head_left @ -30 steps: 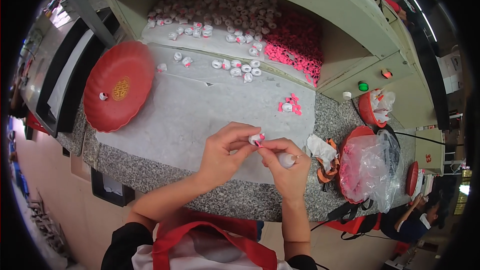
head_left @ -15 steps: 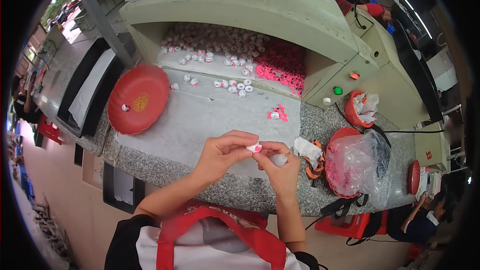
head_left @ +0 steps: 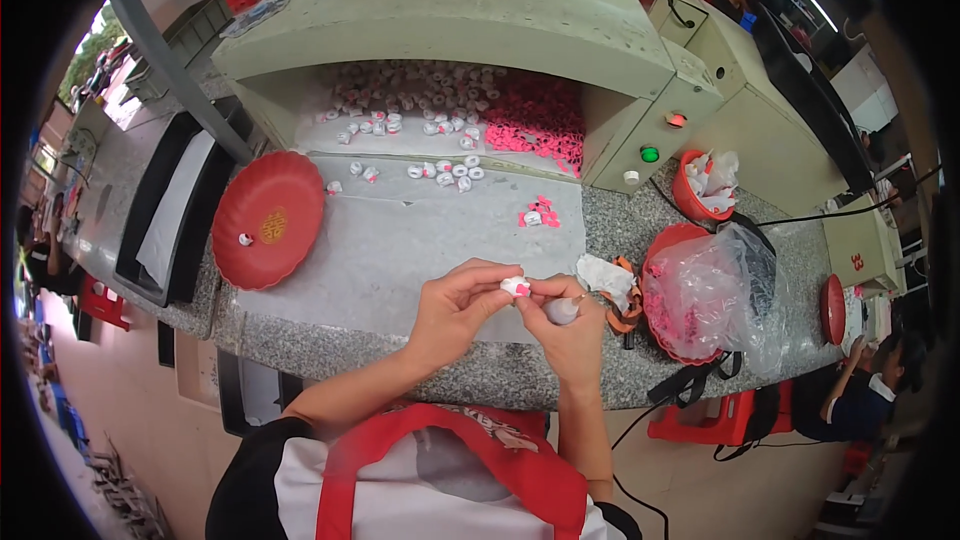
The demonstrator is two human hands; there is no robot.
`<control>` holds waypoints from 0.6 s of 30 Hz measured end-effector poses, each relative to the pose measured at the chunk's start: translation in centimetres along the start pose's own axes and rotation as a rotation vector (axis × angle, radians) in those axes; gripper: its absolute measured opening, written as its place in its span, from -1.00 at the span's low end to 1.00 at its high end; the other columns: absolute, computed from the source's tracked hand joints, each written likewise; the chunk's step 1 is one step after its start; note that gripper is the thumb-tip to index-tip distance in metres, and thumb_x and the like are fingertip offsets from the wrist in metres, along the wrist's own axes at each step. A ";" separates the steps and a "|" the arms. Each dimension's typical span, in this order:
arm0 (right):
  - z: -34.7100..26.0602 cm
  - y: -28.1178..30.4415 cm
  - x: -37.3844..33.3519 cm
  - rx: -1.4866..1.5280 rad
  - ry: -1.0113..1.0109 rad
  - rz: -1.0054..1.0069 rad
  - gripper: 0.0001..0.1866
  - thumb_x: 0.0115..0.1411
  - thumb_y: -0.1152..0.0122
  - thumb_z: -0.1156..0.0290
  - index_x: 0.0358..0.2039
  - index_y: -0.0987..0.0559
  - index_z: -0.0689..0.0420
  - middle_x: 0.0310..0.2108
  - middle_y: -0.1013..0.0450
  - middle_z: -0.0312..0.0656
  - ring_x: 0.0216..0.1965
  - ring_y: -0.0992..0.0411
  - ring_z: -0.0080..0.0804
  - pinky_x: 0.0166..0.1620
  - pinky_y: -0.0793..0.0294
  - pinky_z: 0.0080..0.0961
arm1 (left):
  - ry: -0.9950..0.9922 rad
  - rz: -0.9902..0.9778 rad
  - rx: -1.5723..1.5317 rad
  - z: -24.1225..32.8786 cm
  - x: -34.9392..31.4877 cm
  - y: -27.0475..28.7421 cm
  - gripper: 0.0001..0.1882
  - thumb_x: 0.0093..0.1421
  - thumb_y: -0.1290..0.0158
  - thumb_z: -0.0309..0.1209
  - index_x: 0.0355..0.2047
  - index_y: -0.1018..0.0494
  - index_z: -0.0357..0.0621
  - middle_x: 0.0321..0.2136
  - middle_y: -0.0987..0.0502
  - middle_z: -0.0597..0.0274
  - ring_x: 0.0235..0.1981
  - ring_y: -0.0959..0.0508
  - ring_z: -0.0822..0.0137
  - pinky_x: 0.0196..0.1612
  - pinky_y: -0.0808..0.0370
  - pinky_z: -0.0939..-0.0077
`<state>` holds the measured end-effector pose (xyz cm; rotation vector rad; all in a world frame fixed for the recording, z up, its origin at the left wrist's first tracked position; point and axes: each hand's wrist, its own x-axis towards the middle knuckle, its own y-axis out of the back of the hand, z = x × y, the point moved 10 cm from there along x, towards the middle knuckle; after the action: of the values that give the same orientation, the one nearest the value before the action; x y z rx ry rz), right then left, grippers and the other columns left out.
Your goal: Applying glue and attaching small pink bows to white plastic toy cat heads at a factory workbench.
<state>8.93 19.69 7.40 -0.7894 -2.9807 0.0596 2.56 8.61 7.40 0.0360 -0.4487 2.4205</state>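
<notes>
Between the fingertips of both hands, above the front of a white paper sheet (head_left: 340, 240), is a small white rounded piece (head_left: 515, 286) with a pink patch. My left hand (head_left: 450, 312) pinches it from the left, thumb and fingers closed. On the other side my right hand (head_left: 568, 340) also has fingertips on it, and keeps a small whitish, bottle-like object (head_left: 562, 311) tucked in its curled fingers. Past the hands, a little heap of pink flat pieces (head_left: 544, 208) lies on the paper with a white piece beside it. Several similar white pieces (head_left: 444, 176) sit farther back.
A pale green open-fronted cabinet (head_left: 440, 20) holds many white pieces and a pink pile (head_left: 535, 125). At left stands a red scalloped tray (head_left: 232, 250). Crumpled paper (head_left: 603, 278), a plastic-covered red bowl (head_left: 655, 315) and a small red basket (head_left: 690, 202) are at right.
The view has shifted, so the cabinet and tray sit farther left. Both hands still hold the white piece, which is turned slightly between the fingertips.
</notes>
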 end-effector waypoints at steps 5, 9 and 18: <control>-0.5 -3.8 0.2 -0.069 0.012 -0.053 -0.86 -0.07 -0.20 0.59 -0.44 -0.49 0.22 -0.56 -0.37 -0.36 -0.56 -0.27 -0.75 -0.53 -0.25 -0.80 | 0.135 0.031 -0.135 -0.3 -0.9 3.9 -0.74 0.06 0.04 -0.63 -0.18 -0.38 -0.36 -0.25 -0.44 0.10 -0.22 -0.46 0.35 -0.12 -0.39 0.51; -0.3 -6.0 0.5 -0.094 0.141 -0.078 -0.84 -0.10 -0.21 0.60 -0.42 -0.49 0.21 -0.42 -0.38 -0.27 -0.53 -0.32 -0.68 -0.50 -0.27 -0.79 | 0.199 0.067 -0.233 -0.3 -1.5 5.8 -0.74 0.07 0.01 -0.54 -0.19 -0.39 -0.33 -0.27 -0.47 0.10 -0.24 -0.47 0.38 -0.14 -0.40 0.52; -4.2 -8.1 -1.4 -0.248 0.495 -0.204 -0.69 -0.18 -0.25 0.70 -0.35 -0.44 0.23 -0.36 -0.40 -0.22 -0.45 -0.38 -0.58 -0.42 -0.38 -0.71 | 0.317 0.101 -0.376 -0.5 -2.8 5.7 -0.62 0.05 -0.02 -0.55 -0.09 -0.26 -0.32 -0.44 -0.45 0.17 -0.33 -0.48 0.42 -0.28 -0.44 0.60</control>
<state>6.41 12.03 12.00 -0.4283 -2.5962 -0.4522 1.22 2.92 4.77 -0.5364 -0.7600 2.3417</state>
